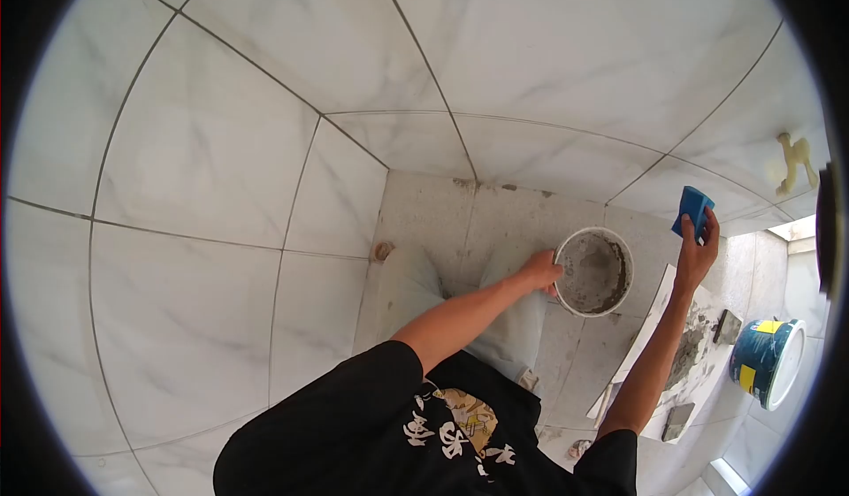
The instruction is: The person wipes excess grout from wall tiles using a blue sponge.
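My left hand [539, 271] grips the rim of a small white bucket [566, 247] holding grey mortar or grout, low over the grey floor. Off to the right, my right hand [696, 253] is raised and holds a blue sponge [692, 206] between fingers and thumb, close to the white marbled wall tiles. Both arms stretch forward from my black printed shirt.
White marbled tiles [221, 160] with grey joints cover the corner walls. A loose tile [699, 354] smeared with grey mortar lies on the floor at right, a trowel-like tool [727, 326] beside it. A blue tub [768, 359] lies tipped at far right. A pipe stub [382, 250] sits at the floor corner.
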The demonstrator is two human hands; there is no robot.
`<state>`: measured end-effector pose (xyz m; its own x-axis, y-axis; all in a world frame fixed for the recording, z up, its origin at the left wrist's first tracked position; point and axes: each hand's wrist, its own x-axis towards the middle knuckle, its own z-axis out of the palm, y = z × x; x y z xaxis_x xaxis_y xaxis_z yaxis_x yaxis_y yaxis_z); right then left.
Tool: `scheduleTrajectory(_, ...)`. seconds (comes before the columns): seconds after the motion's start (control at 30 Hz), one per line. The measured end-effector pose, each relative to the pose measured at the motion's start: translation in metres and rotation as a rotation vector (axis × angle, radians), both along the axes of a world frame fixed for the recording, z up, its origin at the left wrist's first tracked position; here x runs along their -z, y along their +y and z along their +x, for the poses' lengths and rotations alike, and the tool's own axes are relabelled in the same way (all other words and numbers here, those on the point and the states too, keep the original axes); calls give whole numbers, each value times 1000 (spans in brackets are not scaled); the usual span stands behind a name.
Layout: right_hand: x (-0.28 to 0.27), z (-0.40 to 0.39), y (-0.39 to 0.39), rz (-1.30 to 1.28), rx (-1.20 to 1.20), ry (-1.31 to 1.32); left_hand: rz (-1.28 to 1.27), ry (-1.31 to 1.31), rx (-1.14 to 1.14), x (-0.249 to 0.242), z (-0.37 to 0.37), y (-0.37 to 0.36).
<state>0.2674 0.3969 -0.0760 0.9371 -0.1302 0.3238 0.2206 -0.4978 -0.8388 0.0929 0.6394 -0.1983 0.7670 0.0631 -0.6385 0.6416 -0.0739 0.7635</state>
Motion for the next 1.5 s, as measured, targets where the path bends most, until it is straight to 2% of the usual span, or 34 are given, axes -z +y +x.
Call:
scheduleTrajectory(0.03,1,1,-1,70,6,2,-16,11,-20,-1,0,2)
scheduleTrajectory(0.1,5,5,3,44,20,-27,-28,23,-43,-2,-6,10)
scheduleTrajectory(0.17,15,20,4,137,-13,-138,-16,-32,48,5,-5,12)
scheduleTrajectory(0.2,15,26,10,223,-43,-191,138,-44,19,81,-7,4)
scheduleTrajectory(0.23,5,27,17,146,-10,-216,-104,-78,-80,38,-14,2)
scheduleTrajectory(0.27,-6,26,31,88,14,-301,-60,-42,67,22,-13,5)
scheduleTrajectory(0.3,-9,29,43,191,-19,-356,-4,25,4,15,-17,0)
scheduleTrajectory(0.4,-4,37,66,-13,39,-522,10,78,89,-13,-10,3)
scheduleTrajectory(0.53,55,43,79,-60,-8,-518,53,85,140,-3,-5,14)
scheduleTrajectory(0.6,101,47,74,-129,-104,-331,78,-16,227,2,0,15)
scheduleTrajectory(0.73,159,53,63,-260,-199,-209,135,6,270,-15,3,15)
scheduleTrajectory(0.87,201,60,52,-383,-281,-115,128,-16,212,-11,1,12)
scheduleTrajectory(0.93,229,64,47,-505,-366,20,134,-35,194,-9,3,10)
scheduleTrajectory(1.17,263,74,56,-678,-452,143,91,0,165,-1,6,11)
scheduleTrajectory(1.23,265,77,58,-1049,-434,374,85,16,170,-2,3,11)
scheduleTrajectory(1.27,259,72,60,-1047,-439,376,79,6,158,-1,2,10)
scheduleTrajectory(1.33,239,69,59,-705,-25,603,75,-18,147,-3,6,12)
scheduleTrajectory(1.37,238,72,57,-709,-24,596,75,-28,139,-5,8,12)
scheduleTrajectory(1.43,238,72,48,-585,346,612,61,-36,133,-5,7,9)
scheduleTrajectory(1.47,250,75,45,-592,348,610,63,-48,135,-1,6,9)
scheduleTrajectory(1.5,273,82,45,-584,220,528,69,-59,138,2,6,9)
